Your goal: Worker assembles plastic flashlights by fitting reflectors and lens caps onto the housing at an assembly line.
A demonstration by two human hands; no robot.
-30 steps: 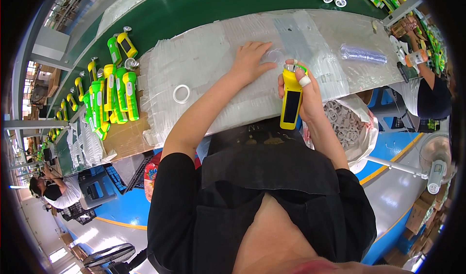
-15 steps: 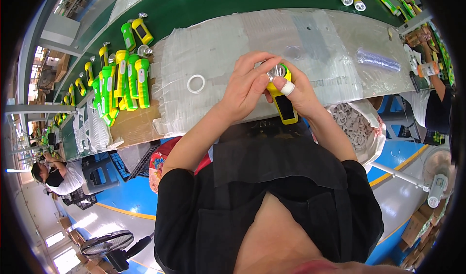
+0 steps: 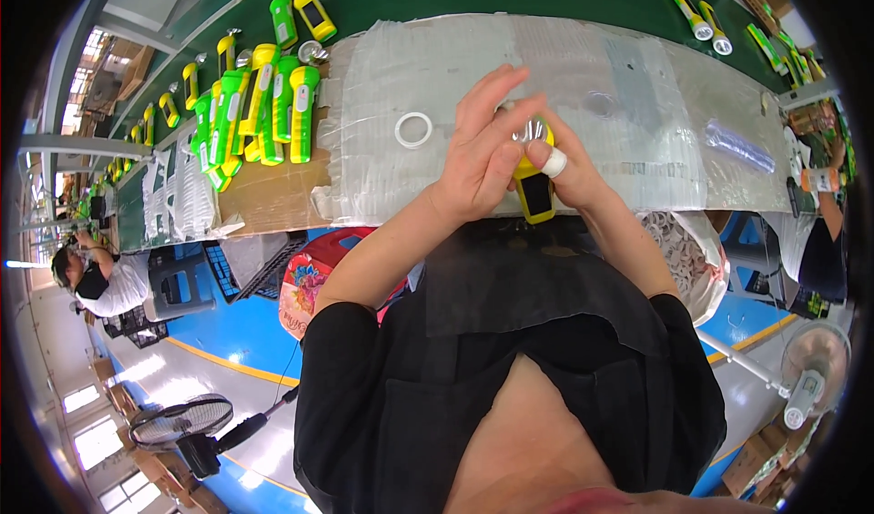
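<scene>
My right hand (image 3: 572, 170) is closed round a yellow flashlight (image 3: 538, 206) with a dark panel on its body, held upright over the near edge of the table. A white wrap covers my right thumb. At the flashlight's head shows a shiny silver reflector (image 3: 530, 132). My left hand (image 3: 481, 154) is beside that head, its fingers stretched out and partly blurred, one reaching across above the reflector; whether it touches is unclear. To the left of my hands, a white ring (image 3: 413, 130) lies flat on the plastic-covered table (image 3: 382, 77).
A pile of green and yellow flashlights (image 3: 264, 104) lies at the left, some with loose reflectors. Two more flashlights (image 3: 699, 18) lie far right. A clear plastic sleeve (image 3: 739, 147) is on the right; below hangs a bag of white rings (image 3: 678, 250). Co-workers sit at both sides.
My left fingers have lifted and straightened away from the reflector. The right hand keeps hold of the flashlight. The whole view has shifted, so the table things appear further right.
</scene>
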